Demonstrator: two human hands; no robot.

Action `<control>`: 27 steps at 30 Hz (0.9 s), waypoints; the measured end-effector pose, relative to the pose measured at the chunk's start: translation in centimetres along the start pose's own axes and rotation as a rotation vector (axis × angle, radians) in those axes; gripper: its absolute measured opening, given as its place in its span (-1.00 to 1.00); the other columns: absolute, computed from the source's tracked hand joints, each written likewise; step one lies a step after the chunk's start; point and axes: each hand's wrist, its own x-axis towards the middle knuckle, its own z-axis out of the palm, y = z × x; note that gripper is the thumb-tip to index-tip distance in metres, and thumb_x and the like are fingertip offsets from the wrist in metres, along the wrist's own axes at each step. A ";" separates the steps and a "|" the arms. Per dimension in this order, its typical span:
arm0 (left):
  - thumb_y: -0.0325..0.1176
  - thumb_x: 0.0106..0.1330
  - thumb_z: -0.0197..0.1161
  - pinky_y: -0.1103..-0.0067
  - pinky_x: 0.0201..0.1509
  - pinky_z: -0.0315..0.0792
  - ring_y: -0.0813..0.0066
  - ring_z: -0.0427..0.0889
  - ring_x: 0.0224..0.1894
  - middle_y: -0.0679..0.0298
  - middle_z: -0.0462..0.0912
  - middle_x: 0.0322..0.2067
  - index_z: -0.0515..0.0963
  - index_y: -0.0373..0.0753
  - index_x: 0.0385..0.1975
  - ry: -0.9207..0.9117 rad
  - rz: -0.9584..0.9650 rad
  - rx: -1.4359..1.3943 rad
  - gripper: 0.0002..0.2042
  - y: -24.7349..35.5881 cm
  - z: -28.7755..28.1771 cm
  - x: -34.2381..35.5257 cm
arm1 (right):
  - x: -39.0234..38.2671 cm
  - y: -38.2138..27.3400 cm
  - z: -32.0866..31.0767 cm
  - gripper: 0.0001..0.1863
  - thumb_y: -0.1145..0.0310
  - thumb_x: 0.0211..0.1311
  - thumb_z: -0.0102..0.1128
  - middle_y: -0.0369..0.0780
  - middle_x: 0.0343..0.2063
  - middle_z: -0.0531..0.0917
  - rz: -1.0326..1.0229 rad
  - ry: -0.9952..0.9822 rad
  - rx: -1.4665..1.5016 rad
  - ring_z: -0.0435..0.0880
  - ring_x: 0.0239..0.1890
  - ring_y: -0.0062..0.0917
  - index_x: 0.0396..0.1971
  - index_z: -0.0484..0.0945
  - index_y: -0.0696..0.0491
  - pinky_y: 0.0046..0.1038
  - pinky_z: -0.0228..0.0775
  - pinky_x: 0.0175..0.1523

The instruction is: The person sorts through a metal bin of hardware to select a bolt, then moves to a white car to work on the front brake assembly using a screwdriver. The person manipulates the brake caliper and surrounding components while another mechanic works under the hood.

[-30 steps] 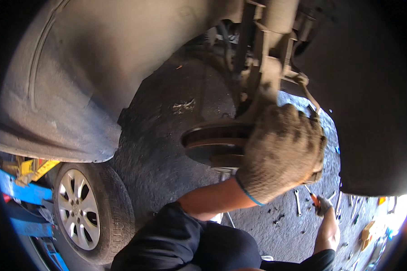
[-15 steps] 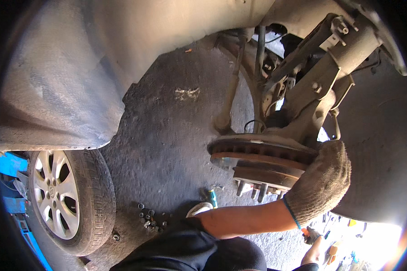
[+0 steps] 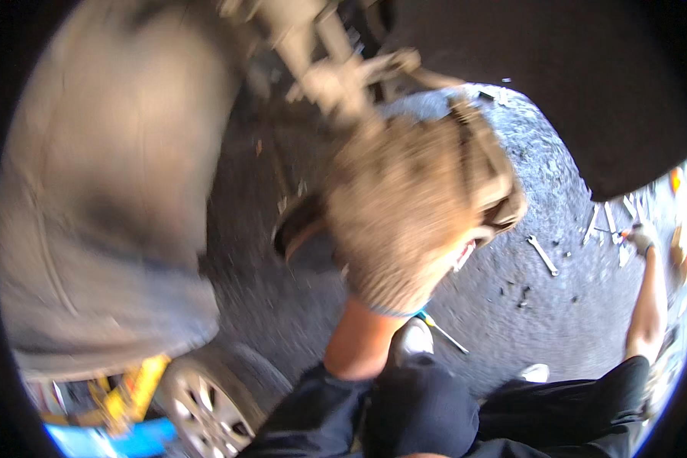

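My left hand (image 3: 404, 206), in a brown knitted work glove, is raised in front of the wheel hub and smeared by motion. Its fingers cannot be made out. The dark rim of a brake disc (image 3: 296, 227) shows to the left of the glove, and a dusty metal part like a brake caliper (image 3: 498, 183) shows to its right. Far out to the right, my gloved right hand (image 3: 643, 238) is low over the floor, closed on a small orange-handled tool (image 3: 627, 233). Several wrenches lie around it; a separate wrench (image 3: 543, 256) lies nearer the middle.
A dusty fender panel (image 3: 114, 191) fills the left side. Below it are a removed wheel (image 3: 206, 408), a yellow metal part (image 3: 133, 393) and a blue one (image 3: 114, 439). A screwdriver (image 3: 446, 336) lies beside my shoe (image 3: 415, 340). A dark panel (image 3: 542, 84) hangs upper right.
The view has swung to the right. My left hand now appears nearer the middle, covering much of the hub. My right arm reaches farther out, down among the wrenches.
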 end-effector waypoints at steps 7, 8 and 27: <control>-0.38 0.15 0.38 0.15 0.26 0.52 -0.10 0.65 0.17 -0.03 0.67 0.12 0.57 -0.30 0.17 0.029 0.499 0.345 -0.48 -1.2 0.5 -0.4 | -2.9 -3.5 3.5 -0.09 0.14 0.02 0.62 -0.03 -0.01 0.78 0.143 -0.197 0.135 0.78 -0.06 -0.30 0.41 0.45 0.06 -0.30 0.60 0.12; -0.29 0.48 0.19 0.17 0.09 0.56 -0.03 0.68 0.04 0.04 0.68 0.03 0.53 -0.22 0.20 0.064 0.530 0.438 -0.65 -1.3 0.9 -0.2 | -3.1 -4.2 3.9 -0.11 0.13 0.03 0.61 -0.03 -0.01 0.77 0.169 -0.238 0.154 0.77 -0.05 -0.30 0.40 0.46 0.07 -0.29 0.60 0.13; -0.31 0.40 0.23 0.23 0.32 0.51 -0.04 0.68 0.18 -0.08 0.67 0.18 0.57 -0.41 0.18 0.007 0.128 0.765 -0.58 -6.4 1.3 -1.2 | 4.2 -14.0 7.7 -0.41 0.11 0.20 0.43 0.01 0.11 0.73 0.149 -0.716 0.466 0.73 0.13 -0.26 0.19 0.65 0.09 -0.18 0.59 0.23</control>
